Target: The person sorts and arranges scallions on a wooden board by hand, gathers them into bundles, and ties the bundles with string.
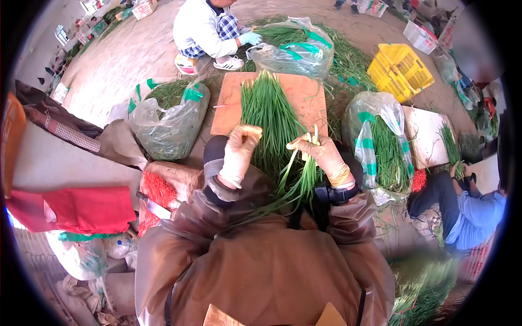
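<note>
A thick bundle of green chives (pixel 269 108) lies on an orange-brown board (pixel 227 103) in front of me, pale ends pointing away. My right hand (pixel 325 156), in a thin pale glove, is closed around a small bunch of chives (pixel 309 176). Their pale ends stick up above its fingers, and the long leaves droop toward my lap. To the left of the bundle, my left hand (pixel 240 155), also gloved, is curled with thumb and fingertips together. Whether anything is pinched there I cannot make out.
Clear plastic bags of greens stand left (pixel 171 122) and right (pixel 383 141) of the board. A yellow crate (pixel 399 71) is behind. At my left, a knife (pixel 155 206) lies by red ties (pixel 157 190). Two people (pixel 204 27) (pixel 473 212) sit nearby with greens.
</note>
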`<state>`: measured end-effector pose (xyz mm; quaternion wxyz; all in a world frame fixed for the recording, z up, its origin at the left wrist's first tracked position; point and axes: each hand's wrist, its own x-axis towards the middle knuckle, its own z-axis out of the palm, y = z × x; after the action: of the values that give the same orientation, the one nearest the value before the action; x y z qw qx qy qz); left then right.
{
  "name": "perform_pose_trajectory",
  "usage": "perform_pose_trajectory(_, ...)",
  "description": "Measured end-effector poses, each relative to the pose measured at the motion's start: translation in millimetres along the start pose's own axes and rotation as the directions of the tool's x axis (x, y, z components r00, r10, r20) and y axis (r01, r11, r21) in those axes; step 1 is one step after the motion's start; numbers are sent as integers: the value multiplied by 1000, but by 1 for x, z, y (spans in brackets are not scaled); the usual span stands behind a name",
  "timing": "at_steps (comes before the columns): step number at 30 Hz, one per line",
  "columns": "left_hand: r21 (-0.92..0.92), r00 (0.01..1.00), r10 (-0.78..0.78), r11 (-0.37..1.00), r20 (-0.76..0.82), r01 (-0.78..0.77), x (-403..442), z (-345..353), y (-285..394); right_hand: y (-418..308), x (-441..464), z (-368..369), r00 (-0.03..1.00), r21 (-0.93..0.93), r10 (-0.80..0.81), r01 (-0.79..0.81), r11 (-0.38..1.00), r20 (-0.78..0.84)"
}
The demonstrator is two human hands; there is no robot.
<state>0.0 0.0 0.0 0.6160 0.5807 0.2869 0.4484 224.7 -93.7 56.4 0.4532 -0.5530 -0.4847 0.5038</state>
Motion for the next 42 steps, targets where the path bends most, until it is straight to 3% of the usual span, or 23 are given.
perform_pose_trajectory(1,148,995,98,984,-15,-95,-3,9,2,0,1,2,1000,4,-5,5,1000,-3)
perform_pose_trajectory(3,191,978,-47,982,202,8,-17,24,14,0,5,7,1000,13,-20,20,1000,-8)
perform_pose_trajectory(5,339,914,-26,933,404,-123,-29,31,5,1,4,14,997,100,-80,82,992,-22)
perform_pose_trajectory(7,191,923,-218,968,318,162,-38,40,-8,4,3,20,998,130,-59,63,989,-30)
perform_pose_trajectory(8,325,927,-205,940,313,98,-38,40,-11,6,1,22,998,126,-66,66,990,-6)
perform_pose_trajectory(10,341,936,-194,936,294,87,-34,42,-3,15,0,24,1000,66,-20,19,998,13)
perform_pose_trajectory(11,362,944,-182,929,275,73,-32,43,-1,22,2,25,995,-17,-70,69,997,-75)
perform_pose_trajectory(13,343,945,-159,938,287,53,-25,42,-4,11,-1,18,981,87,-21,38,995,-195)
perform_pose_trajectory(15,504,905,-166,862,392,-60,-21,38,15,-12,-3,1,927,-44,-115,106,993,-357)
perform_pose_trajectory(17,504,897,-208,863,390,-18,-28,34,13,-13,-3,-27,832,168,5,107,980,-555)
perform_pose_trajectory(19,238,857,-281,952,432,192,-32,29,1,-17,-5,-38,823,76,-21,78,994,-568)
perform_pose_trajectory(21,112,853,-277,961,442,254,-32,29,-3,-13,-8,-31,874,37,-2,23,999,-486)
perform_pose_trajectory(23,191,860,-280,957,426,217,-27,33,-1,-28,-13,3,991,10,50,-49,999,-122)
perform_pose_trajectory(25,69,836,-283,956,471,285,-25,40,-6,-2,0,16,994,64,-105,105,992,-10)
perform_pose_trajectory(28,28,806,-293,945,515,326,-22,41,5,-26,-1,-1,984,73,-112,123,990,-138)
perform_pose_trajectory(30,187,737,-389,920,553,346,-22,35,10,-49,-4,-25,956,70,-124,147,987,-267)
perform_pose_trajectory(31,324,733,-382,918,563,229,-24,28,5,-55,-6,-38,931,91,-145,185,978,-335)
perform_pose_trajectory(33,543,721,-490,818,490,187,-30,17,5,-72,-12,-61,864,81,-175,240,967,-472)
perform_pose_trajectory(35,607,700,-569,757,431,242,-36,-1,-20,-79,-22,-81,835,146,-126,239,960,-536)
perform_pose_trajectory(37,429,741,-522,836,424,343,-43,-10,-28,-72,-15,-94,835,153,-159,277,949,-526)
perform_pose_trajectory(39,391,919,-223,916,324,84,-47,-8,-23,-74,-10,-86,839,-248,-138,4,969,-526)
perform_pose_trajectory(41,356,981,6,931,193,-76,-39,0,7,-52,-6,-87,852,-386,-397,257,886,-342)
perform_pose_trajectory(42,286,987,68,952,148,-109,-32,1,19,-58,-8,-79,855,-228,-365,298,927,-369)
